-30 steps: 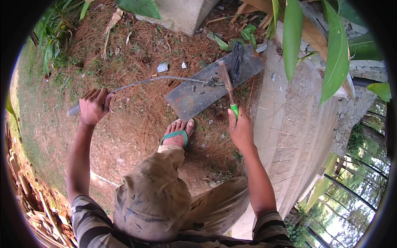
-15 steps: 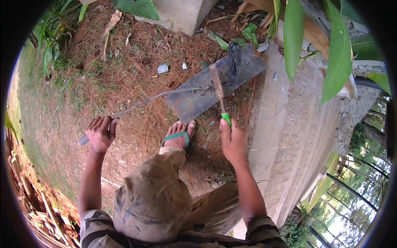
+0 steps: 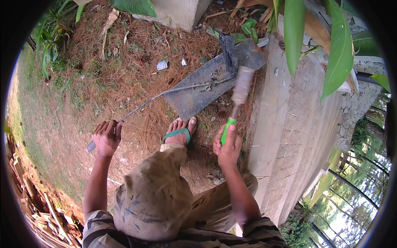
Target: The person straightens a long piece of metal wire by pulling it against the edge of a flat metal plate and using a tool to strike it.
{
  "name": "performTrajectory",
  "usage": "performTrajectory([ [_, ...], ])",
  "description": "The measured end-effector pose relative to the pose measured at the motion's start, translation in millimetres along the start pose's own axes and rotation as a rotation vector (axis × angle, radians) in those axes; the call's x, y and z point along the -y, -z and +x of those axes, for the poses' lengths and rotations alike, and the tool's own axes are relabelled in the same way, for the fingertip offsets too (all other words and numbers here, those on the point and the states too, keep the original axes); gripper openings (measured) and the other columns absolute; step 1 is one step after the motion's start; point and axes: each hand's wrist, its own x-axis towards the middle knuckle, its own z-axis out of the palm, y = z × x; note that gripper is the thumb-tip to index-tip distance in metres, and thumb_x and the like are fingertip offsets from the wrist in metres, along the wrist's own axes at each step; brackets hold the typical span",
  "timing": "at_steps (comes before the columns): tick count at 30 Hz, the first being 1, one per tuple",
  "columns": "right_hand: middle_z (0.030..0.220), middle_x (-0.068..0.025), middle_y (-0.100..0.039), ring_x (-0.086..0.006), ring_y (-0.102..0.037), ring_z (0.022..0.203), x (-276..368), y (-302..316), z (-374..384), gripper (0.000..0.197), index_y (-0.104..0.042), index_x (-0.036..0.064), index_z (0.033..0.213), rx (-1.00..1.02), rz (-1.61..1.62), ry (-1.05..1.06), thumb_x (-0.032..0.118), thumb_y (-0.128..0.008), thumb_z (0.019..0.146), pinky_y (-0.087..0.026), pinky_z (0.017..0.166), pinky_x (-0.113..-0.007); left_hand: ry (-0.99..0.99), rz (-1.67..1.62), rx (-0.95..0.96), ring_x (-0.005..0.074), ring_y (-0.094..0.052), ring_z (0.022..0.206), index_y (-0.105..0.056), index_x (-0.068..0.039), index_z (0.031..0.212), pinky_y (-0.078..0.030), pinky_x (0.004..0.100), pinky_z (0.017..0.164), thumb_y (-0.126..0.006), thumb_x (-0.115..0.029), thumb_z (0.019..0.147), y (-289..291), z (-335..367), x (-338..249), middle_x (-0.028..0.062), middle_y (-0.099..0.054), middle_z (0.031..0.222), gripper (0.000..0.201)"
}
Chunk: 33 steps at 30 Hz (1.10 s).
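Observation:
My left hand (image 3: 106, 137), at the left, is closed round the grey handle of a long-armed paint roller (image 3: 155, 97). Its thin bent metal rod runs right across a dark flat board (image 3: 197, 101) on the ground. At the far end, the black-coated roller head (image 3: 228, 53) stands over the board, caked and ragged. My right hand (image 3: 228, 149) grips the green handle of a scraper (image 3: 242, 87), whose pale, stained blade points away from me, blurred by motion. In this view the blade appears right of the roller head, over the board's right edge; contact cannot be made out.
My foot in a green flip-flop (image 3: 177, 134) stands at the board's near corner. Dry pine needles surround the board. A concrete walkway (image 3: 285, 136) runs along the right, with broad leaves (image 3: 337, 58) overhanging it. A concrete block (image 3: 175, 14) stands far off; wood scraps (image 3: 39, 204) lie lower left.
The scraper has swung right and nearer, its blade turning broad side to view. My left hand has shifted slightly right, and the roller head has tilted, its top leaning left.

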Motion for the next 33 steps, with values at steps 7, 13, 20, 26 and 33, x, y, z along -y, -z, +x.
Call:
performTrajectory([
  [7,0.063,-0.0002,-0.049,-0.0077,-0.045,0.045,-45.2,-0.5,-5.2,0.047,-0.049,0.0090,0.087,0.118,-0.475,0.118,0.047,-0.039,0.113,-0.035,0.039,-0.026,0.010,-0.022,0.007,0.0264,-0.058,0.057,-0.057,-0.011,0.075,-0.043,0.0400,0.053,-0.069,-0.031,0.098,0.8,-6.8,-6.4,0.0068,-0.055,0.062,0.033],
  [13,0.061,-0.0007,-0.047,-0.0082,-0.046,0.047,6.3,-4.5,-6.8,0.050,-0.048,0.0066,0.086,-0.201,0.046,0.036,0.046,-0.036,0.113,-0.035,0.039,-0.026,0.079,-0.050,0.043,0.0276,-0.057,0.054,-0.057,-0.011,0.074,-0.044,0.0410,0.053,-0.070,-0.031,0.097,0.7,-6.1,-15.1,0.0080,-0.055,0.061,0.033],
  [20,0.064,-0.0037,-0.054,-0.0129,-0.054,0.053,-25.0,3.3,-25.0,0.043,-0.057,0.0036,0.097,0.102,-0.503,0.092,0.042,-0.045,0.111,-0.044,0.050,-0.034,0.091,-0.069,0.083,0.0332,-0.059,0.058,-0.060,-0.009,0.076,-0.044,0.0436,0.055,-0.070,-0.028,0.097,9.7,-14.3,-11.7,0.0110,-0.057,0.063,0.030],
  [26,0.065,-0.0018,-0.053,-0.0115,-0.055,0.053,-29.1,14.9,-6.6,0.042,-0.055,0.0068,0.090,0.053,-0.574,0.124,0.041,-0.043,0.112,-0.043,0.048,-0.030,0.099,-0.093,0.088,0.0318,-0.059,0.056,-0.060,-0.011,0.074,-0.045,0.0426,0.053,-0.070,-0.031,0.098,5.3,-10.5,-23.6,0.0098,-0.056,0.061,0.032],
  [33,0.062,0.0019,-0.047,-0.0063,-0.043,0.046,-13.7,3.2,-25.3,0.041,-0.054,0.0047,0.092,0.029,-0.367,0.074,0.039,-0.044,0.112,-0.032,0.042,-0.025,0.127,-0.205,0.144,0.0329,-0.059,0.058,-0.063,-0.010,0.079,-0.045,0.0426,0.054,-0.068,-0.034,0.099,-1.7,-13.9,-24.8,0.0105,-0.058,0.064,0.032],
])
